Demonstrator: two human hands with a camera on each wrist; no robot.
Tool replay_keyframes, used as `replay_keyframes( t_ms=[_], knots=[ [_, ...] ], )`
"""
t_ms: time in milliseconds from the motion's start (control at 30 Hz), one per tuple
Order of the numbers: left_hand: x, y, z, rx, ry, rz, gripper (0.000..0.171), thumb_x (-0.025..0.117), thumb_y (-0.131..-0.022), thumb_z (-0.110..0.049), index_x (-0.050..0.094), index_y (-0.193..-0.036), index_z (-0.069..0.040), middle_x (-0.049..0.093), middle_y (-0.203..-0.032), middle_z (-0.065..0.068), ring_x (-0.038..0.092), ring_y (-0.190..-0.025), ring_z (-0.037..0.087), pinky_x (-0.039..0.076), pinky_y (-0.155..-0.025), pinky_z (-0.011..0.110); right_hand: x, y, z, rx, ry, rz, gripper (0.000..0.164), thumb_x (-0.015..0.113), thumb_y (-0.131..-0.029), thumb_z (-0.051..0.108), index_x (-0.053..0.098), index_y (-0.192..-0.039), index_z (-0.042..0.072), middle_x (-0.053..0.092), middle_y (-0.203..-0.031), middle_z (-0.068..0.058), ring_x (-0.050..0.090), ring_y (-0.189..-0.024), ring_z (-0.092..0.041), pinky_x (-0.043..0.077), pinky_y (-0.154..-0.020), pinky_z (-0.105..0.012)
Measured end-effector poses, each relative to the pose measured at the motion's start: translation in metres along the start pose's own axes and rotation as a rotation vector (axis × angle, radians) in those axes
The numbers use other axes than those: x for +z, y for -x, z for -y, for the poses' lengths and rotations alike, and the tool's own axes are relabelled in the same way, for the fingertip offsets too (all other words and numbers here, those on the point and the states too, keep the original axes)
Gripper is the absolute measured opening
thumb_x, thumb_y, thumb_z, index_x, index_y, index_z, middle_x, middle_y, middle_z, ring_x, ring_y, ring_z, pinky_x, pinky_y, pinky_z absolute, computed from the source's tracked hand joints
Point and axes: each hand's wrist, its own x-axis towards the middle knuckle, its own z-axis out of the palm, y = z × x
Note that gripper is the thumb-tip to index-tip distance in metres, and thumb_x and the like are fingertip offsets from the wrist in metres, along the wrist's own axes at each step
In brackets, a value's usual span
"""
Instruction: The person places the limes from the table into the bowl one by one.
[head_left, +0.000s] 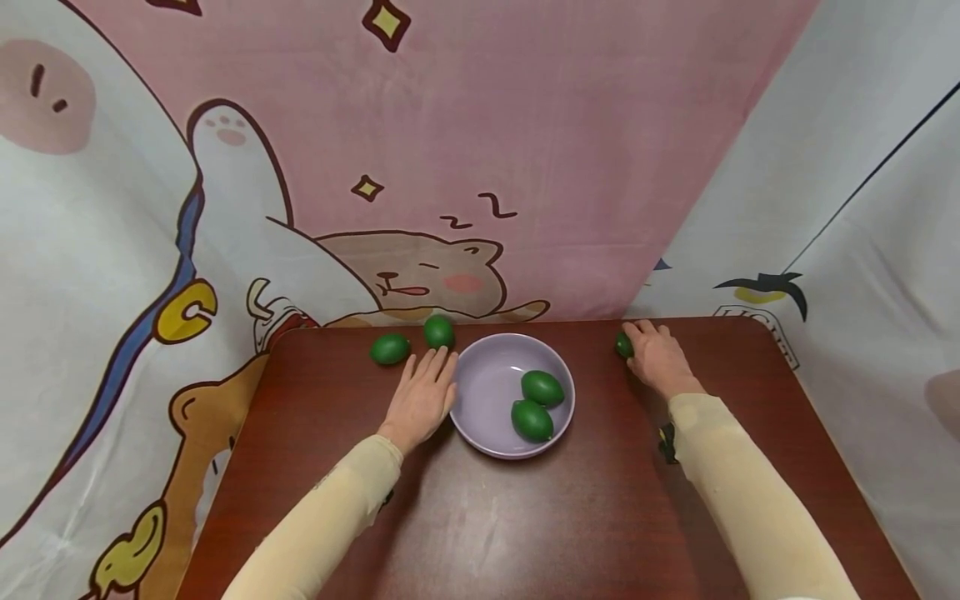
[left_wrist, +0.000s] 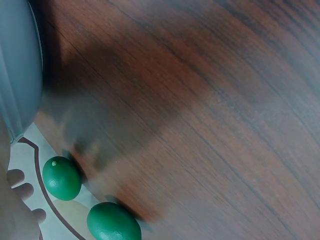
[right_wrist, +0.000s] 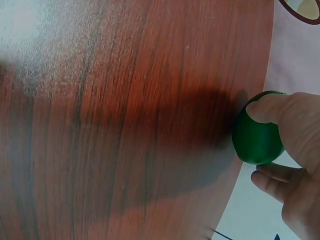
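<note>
My right hand [head_left: 660, 358] grips a green lime [right_wrist: 257, 135] near the back right of the table, with the thumb across one side and fingers on the other. Only a sliver of that lime shows in the head view. My left hand [head_left: 423, 400] is held with straight fingers at the left side of a lilac bowl [head_left: 480, 417], overlapping its rim in the head view. Inside the bowl lie two limes, one [head_left: 543, 388] behind the other [head_left: 532, 421]. Beyond the left fingertips are two more, a left lime [head_left: 390, 349] and a right lime [head_left: 438, 332].
The dark red-brown wooden table [head_left: 495, 525] ends at a back edge close behind the limes. A cartoon-printed cloth [head_left: 600, 167] hangs behind it and along both sides.
</note>
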Motion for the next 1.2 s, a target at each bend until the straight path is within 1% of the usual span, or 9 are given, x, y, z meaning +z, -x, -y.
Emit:
replay_keyframes(
  t_ms=[100, 233, 467, 867, 1067, 1200],
  knots=[
    [0.000, 0.000, 0.000, -0.004, 0.004, 0.007, 0.054, 0.047, -0.109, -0.031, 0.043, -0.157, -0.007, 0.043, -0.160, 0.018, 0.039, -0.148, 0.036, 0.024, -0.124, 0.057, -0.001, 0.001, -0.001, -0.001, -0.002, 0.000, 0.067, 0.071, -0.094, 0.009, 0.040, -0.152, -0.007, 0.041, -0.148, -0.034, 0.044, -0.124, -0.058, 0.045, -0.098, -0.069],
    [0.000, 0.000, 0.000, -0.004, 0.010, 0.000, 0.054, 0.048, -0.108, -0.030, 0.044, -0.157, -0.007, 0.043, -0.160, 0.018, 0.040, -0.148, 0.036, 0.023, -0.124, 0.057, -0.002, 0.002, 0.000, -0.014, -0.001, -0.020, 0.066, 0.072, -0.094, 0.009, 0.042, -0.151, -0.006, 0.044, -0.146, -0.033, 0.046, -0.122, -0.057, 0.044, -0.100, -0.068],
    [0.000, 0.000, -0.001, 0.007, 0.014, -0.030, 0.052, 0.050, -0.107, -0.027, 0.046, -0.155, -0.006, 0.045, -0.158, 0.018, 0.042, -0.146, 0.037, 0.028, -0.121, 0.060, -0.006, 0.005, 0.009, -0.039, -0.014, -0.049, 0.066, 0.073, -0.093, 0.010, 0.044, -0.149, -0.005, 0.047, -0.144, -0.031, 0.049, -0.119, -0.054, 0.044, -0.102, -0.067],
    [0.000, -0.001, -0.001, -0.004, 0.021, -0.009, 0.053, 0.051, -0.107, -0.028, 0.045, -0.156, -0.006, 0.044, -0.159, 0.018, 0.041, -0.147, 0.037, 0.024, -0.123, 0.059, -0.015, 0.008, 0.025, -0.070, -0.054, -0.067, 0.066, 0.073, -0.093, 0.012, 0.044, -0.151, -0.002, 0.048, -0.144, -0.030, 0.048, -0.124, -0.052, 0.042, -0.105, -0.067],
    [-0.001, -0.001, 0.000, 0.002, 0.009, -0.009, 0.054, 0.052, -0.107, -0.028, 0.045, -0.156, -0.007, 0.044, -0.159, 0.018, 0.040, -0.147, 0.036, 0.023, -0.124, 0.058, -0.018, 0.008, 0.030, -0.101, -0.049, -0.097, 0.068, 0.073, -0.093, 0.012, 0.043, -0.152, 0.000, 0.048, -0.148, -0.028, 0.049, -0.124, -0.052, 0.042, -0.105, -0.066],
    [-0.002, -0.002, 0.001, 0.009, -0.002, -0.007, 0.053, 0.052, -0.107, -0.029, 0.046, -0.155, -0.007, 0.044, -0.160, 0.017, 0.040, -0.147, 0.036, 0.022, -0.124, 0.057, -0.022, 0.007, 0.036, -0.109, -0.043, -0.099, 0.067, 0.074, -0.093, 0.013, 0.044, -0.152, 0.001, 0.048, -0.147, -0.027, 0.049, -0.126, -0.052, 0.042, -0.106, -0.065]
  ],
)
